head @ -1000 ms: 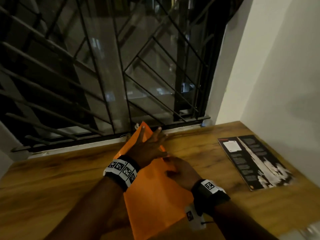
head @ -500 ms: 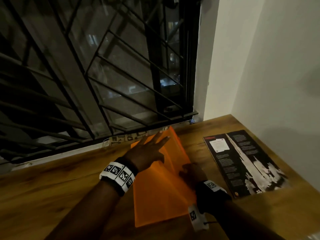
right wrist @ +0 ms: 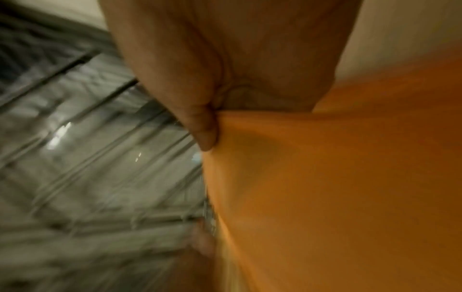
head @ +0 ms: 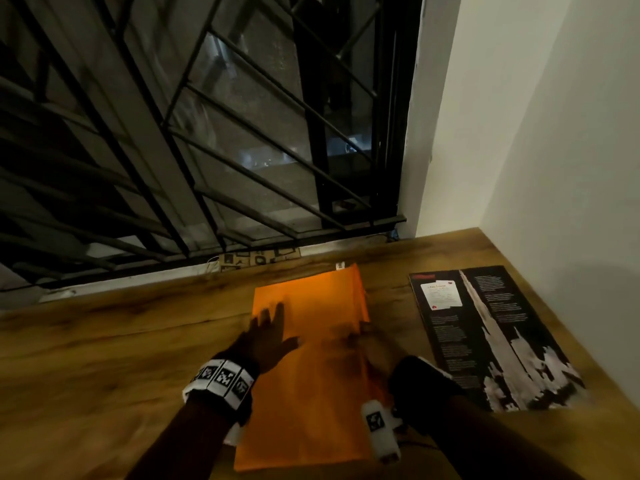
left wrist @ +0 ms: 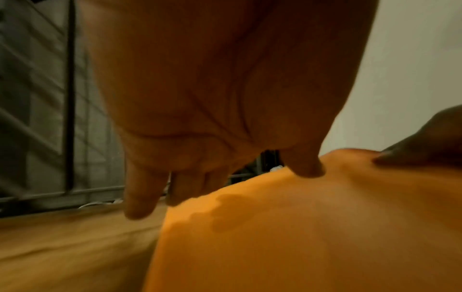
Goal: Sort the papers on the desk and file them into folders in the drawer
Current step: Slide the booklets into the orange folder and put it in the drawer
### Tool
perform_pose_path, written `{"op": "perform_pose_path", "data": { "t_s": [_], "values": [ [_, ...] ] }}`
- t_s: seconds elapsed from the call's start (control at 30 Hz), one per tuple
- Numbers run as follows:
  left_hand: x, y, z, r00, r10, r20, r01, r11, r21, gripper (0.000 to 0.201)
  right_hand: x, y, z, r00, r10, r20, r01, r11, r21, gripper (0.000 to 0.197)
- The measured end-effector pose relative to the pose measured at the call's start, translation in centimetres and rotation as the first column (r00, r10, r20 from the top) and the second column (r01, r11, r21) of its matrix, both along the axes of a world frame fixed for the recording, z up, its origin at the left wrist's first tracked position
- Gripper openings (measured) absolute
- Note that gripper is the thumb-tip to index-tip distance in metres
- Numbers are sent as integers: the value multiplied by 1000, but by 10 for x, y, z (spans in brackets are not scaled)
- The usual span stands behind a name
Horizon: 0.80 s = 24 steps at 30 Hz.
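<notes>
An orange folder (head: pixel 311 375) lies lengthwise on the wooden desk (head: pixel 104 358), its far end toward the window. My left hand (head: pixel 270 330) rests flat on the folder's left part with the fingers straight; in the left wrist view the fingertips (left wrist: pixel 140 205) reach just past the folder (left wrist: pixel 300 227) edge. My right hand (head: pixel 360 337) is at the folder's right edge, blurred. In the right wrist view its thumb (right wrist: pixel 205 136) presses against the orange folder (right wrist: pixel 325 177), and the other fingers are hidden behind it. No loose papers or drawer show.
A dark printed brochure (head: pixel 485 334) lies to the right near the white wall (head: pixel 554 168). A barred window (head: pixel 173 150) runs along the desk's far edge, with a scrap of patterned card (head: pixel 259 258) on the sill.
The folder has turned from a diagonal to lie straight and flatter on the desk. My left hand slid from its far corner to its left side. The right hand stayed at the right edge.
</notes>
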<state>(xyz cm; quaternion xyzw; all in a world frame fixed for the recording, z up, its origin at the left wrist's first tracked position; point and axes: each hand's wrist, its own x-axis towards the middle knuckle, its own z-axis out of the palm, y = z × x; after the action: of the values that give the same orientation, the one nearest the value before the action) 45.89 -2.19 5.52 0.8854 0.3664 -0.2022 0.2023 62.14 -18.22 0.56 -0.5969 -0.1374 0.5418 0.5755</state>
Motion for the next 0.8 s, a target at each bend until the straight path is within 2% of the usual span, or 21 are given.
{"op": "perform_pose_path", "data": {
  "t_s": [0.07,0.13,0.17,0.27,0.37,0.43,0.5,0.53,0.63,0.7,0.8],
  "values": [
    [-19,-2,-18,996,65,-58,-72,989,-128,92,4,-2,-4,983,-67,-173,76,996,43,26],
    [-29,-5,-33,994,95,-57,-104,979,-177,99,9,-8,-6,980,-77,-186,78,997,-2,28],
    [-31,-7,-38,993,98,-63,-107,981,-162,98,11,-12,-7,989,-68,-135,63,997,-43,28],
    [-33,-9,-45,989,117,-92,-126,986,-107,93,15,-25,-8,981,61,186,-35,989,-143,23],
    [-30,-8,-48,984,60,-167,-60,998,3,95,28,-45,-2,910,111,401,-50,986,-159,12],
    [-20,-10,-44,991,41,-127,-26,993,117,95,51,-65,2,811,105,576,38,973,-230,10],
    [1,-17,-34,1000,-7,-30,12,984,178,91,82,-91,4,617,179,766,189,912,-365,16],
    [17,-24,-28,999,-54,2,53,980,192,88,98,-107,4,560,195,805,277,871,-405,18],
    [73,-61,-14,971,-238,35,225,948,227,76,144,-158,-2,470,176,865,526,731,-435,30],
    [105,-98,-12,916,-396,55,376,900,221,68,165,-183,-6,455,214,864,603,640,-476,47],
    [136,-150,-15,772,-635,31,607,751,260,64,179,-197,-2,560,259,787,607,518,-603,74]
  ]
}}
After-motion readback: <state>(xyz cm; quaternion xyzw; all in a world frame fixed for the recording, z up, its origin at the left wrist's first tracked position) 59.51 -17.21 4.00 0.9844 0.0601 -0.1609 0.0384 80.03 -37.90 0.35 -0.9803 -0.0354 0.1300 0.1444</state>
